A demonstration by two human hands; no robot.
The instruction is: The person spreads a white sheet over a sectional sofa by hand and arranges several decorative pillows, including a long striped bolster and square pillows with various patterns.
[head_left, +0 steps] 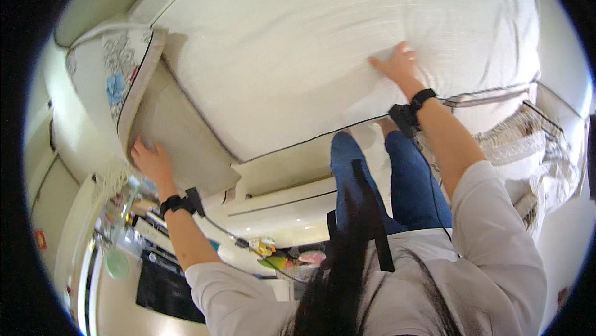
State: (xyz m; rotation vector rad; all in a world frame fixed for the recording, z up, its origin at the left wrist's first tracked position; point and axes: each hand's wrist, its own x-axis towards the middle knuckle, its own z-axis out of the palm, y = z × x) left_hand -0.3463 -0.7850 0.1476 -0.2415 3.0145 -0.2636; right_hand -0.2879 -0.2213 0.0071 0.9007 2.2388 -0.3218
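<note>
On the bed: a big white cover (323, 44) is spread wide, and it fills most of the view from the top down to the middle.
Edge of the cover: a thin dark line (298, 142) is seen along the near side, where the cover hangs over the bed.
Right hand (397, 63): it is laid flat on the white cover, near the right side. The fingers are spread apart and pressed down on the cloth. Nothing is gripped.
Left hand (149, 159): it is put at the near left corner, by the tan side of the mattress (180, 143). The fingertips are tucked in under the edge, so it cannot be told if they are closed on the cloth.
Wrists: a black band (177, 204) is worn on the left one, and another black band (417, 103) on the right.
How it is best done: the cloth is best kept flat by the right hand while the corner is worked by the left. Small, slow pulls are likely best, so no new folds are made.
Pillow (115, 81): a pillow with a blue and grey flower print is seen at the far left, above the left hand.
Legs: blue trousers (403, 181) are seen below the bed edge, between the two arms.
Right side: a patterned cloth (528, 137) is bunched by the bed.
</note>
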